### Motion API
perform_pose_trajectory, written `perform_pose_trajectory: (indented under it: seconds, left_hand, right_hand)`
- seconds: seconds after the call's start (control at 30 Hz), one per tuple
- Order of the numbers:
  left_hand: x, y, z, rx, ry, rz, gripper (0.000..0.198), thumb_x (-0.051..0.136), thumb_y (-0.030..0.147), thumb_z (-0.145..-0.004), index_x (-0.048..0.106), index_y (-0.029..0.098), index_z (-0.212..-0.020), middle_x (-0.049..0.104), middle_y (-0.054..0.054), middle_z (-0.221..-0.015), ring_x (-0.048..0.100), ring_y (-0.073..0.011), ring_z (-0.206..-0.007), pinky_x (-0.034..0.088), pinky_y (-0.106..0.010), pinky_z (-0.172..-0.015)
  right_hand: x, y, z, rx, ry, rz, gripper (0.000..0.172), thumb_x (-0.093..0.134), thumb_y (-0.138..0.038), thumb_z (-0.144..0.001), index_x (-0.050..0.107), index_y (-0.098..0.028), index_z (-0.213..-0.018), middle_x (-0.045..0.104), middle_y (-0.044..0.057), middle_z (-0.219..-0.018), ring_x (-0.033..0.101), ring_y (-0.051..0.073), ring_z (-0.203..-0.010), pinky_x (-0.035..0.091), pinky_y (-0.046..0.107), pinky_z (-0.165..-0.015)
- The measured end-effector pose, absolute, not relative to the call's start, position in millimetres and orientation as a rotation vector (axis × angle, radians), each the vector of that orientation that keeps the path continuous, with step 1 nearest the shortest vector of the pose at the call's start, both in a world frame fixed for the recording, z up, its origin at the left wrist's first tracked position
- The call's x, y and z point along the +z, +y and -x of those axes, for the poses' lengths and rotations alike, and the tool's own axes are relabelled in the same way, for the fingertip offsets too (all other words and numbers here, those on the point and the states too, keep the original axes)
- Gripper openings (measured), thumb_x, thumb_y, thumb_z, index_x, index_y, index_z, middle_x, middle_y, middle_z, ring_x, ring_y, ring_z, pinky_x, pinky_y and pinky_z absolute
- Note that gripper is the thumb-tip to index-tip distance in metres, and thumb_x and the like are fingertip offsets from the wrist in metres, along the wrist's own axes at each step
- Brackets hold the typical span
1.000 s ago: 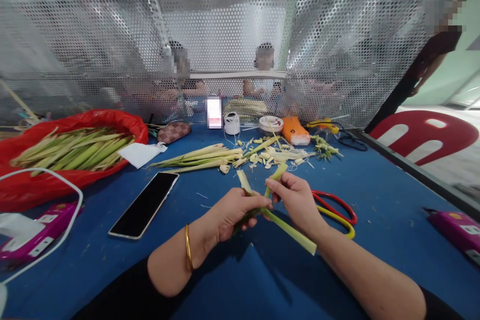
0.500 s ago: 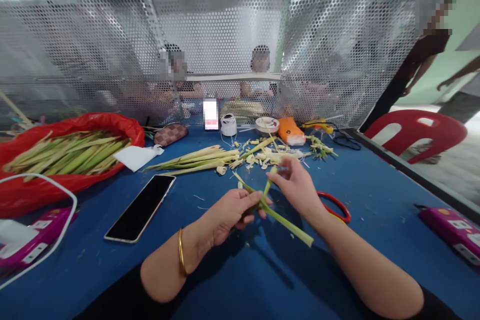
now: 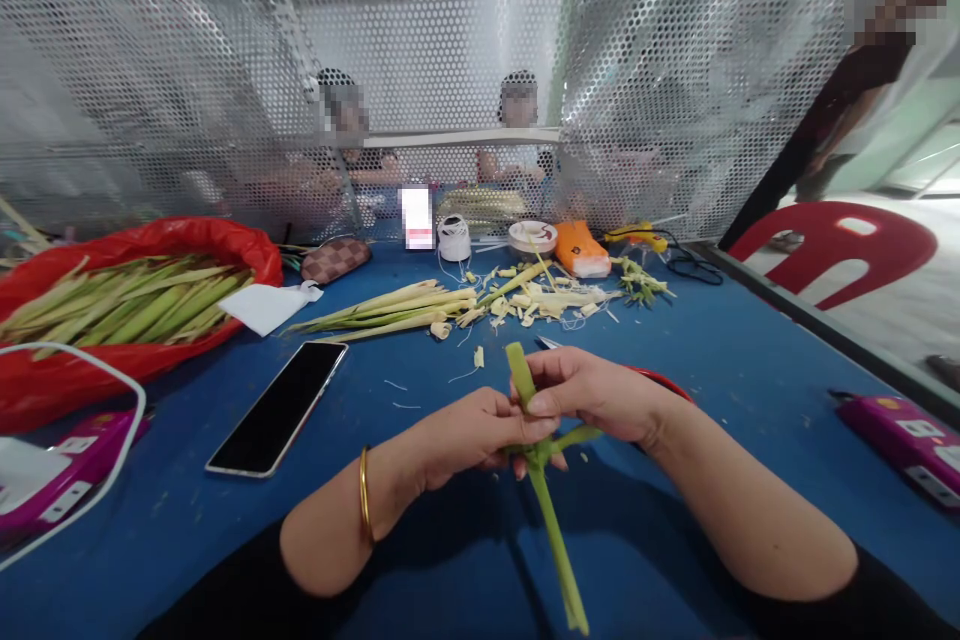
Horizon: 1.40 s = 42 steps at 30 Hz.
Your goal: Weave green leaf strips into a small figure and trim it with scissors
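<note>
Both of my hands meet over the middle of the blue table [image 3: 750, 370], folding green leaf strips [image 3: 551, 520]. My left hand [image 3: 469, 435], with a gold bangle on the wrist, is closed around the crossing of the strips. My right hand [image 3: 589, 392] pinches an upright strip end between thumb and fingers. One long strip hangs down toward me. Red-handled scissors [image 3: 664, 381] lie just behind my right hand, mostly hidden by it.
A black phone [image 3: 279, 407] lies left of my hands. A red bag of green leaves [image 3: 127, 305] sits far left, cut leaves and scraps [image 3: 465, 305] lie further back. Pink devices lie at both sides. People sit behind a perforated metal screen [image 3: 465, 80]. A red chair [image 3: 832, 245] stands right.
My right hand came back from the scrap pile to the strips and took hold of one end. The long strip swung from pointing right to hanging toward me.
</note>
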State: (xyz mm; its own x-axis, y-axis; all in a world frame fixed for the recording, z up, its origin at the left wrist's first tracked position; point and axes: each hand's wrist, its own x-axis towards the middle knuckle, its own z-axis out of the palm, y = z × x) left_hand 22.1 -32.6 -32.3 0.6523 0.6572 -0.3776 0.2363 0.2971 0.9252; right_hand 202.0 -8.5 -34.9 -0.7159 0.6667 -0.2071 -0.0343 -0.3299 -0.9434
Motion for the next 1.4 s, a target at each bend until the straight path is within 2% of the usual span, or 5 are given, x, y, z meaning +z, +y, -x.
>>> perform_pose_trajectory:
  seconds: [0.3,0.8,1.13,1.27,1.4]
  left_hand:
    - [-33,-29,-19,0.383,0.869,-1.280,0.044,0.060,0.053,-0.079,0.075,0.013,-0.089,0.070,-0.009,-0.083,0.048,-0.0085,-0.054,0.025,-0.022,-0.047]
    - [-33,-30,-19,0.283,0.921,-1.322,0.029,0.060,0.037,-0.077,0.077,0.015,-0.086,0.056,0.001,-0.052,0.042,-0.0070,-0.043,0.027,-0.020,-0.043]
    - [-34,-26,-19,0.695,0.976,-0.916,0.041,0.068,0.048,-0.075,0.074,0.012,-0.093,0.063,-0.002,-0.065,0.054,-0.0082,-0.055,0.041,-0.019,-0.054]
    - [-32,-17,-13,1.033,0.909,-0.839,0.036,0.077,0.027,-0.069,0.072,0.013,-0.101,0.071,-0.007,-0.084,0.064,-0.0142,-0.080,0.047,-0.023,-0.078]
    - [-38,-15,-15,1.176,0.915,-0.916,0.028,0.077,0.026,-0.065,0.074,0.012,-0.089,0.071,-0.007,-0.080,0.064,-0.0170,-0.079,0.047,-0.026,-0.077]
  right_hand:
    - [-41,-9,-191,1.981,-1.212,0.861,0.024,0.079,-0.026,-0.063,0.064,-0.017,-0.080,0.058,-0.005,-0.057,0.051,0.008,-0.045,0.042,0.019,-0.044]
    - [-44,-23,-170,1.301,-1.374,1.048,0.007,0.072,-0.021,-0.062,0.065,-0.019,-0.062,0.059,-0.004,-0.056,0.051,0.012,-0.056,0.044,0.024,-0.054]
    - [-50,5,-194,0.606,-1.418,1.177,0.018,0.059,-0.035,-0.081,0.067,-0.021,-0.089,0.069,0.005,-0.089,0.058,0.021,-0.087,0.044,0.035,-0.082]
    - [-56,8,-191,0.902,-1.126,1.208,0.027,0.065,-0.047,-0.075,0.063,-0.020,-0.072,0.062,0.003,-0.067,0.054,0.019,-0.066,0.044,0.031,-0.064]
    - [-65,-11,-167,1.362,-1.411,1.060,0.035,0.071,-0.053,-0.070,0.068,-0.018,-0.074,0.065,0.005,-0.075,0.058,0.022,-0.077,0.045,0.032,-0.073]
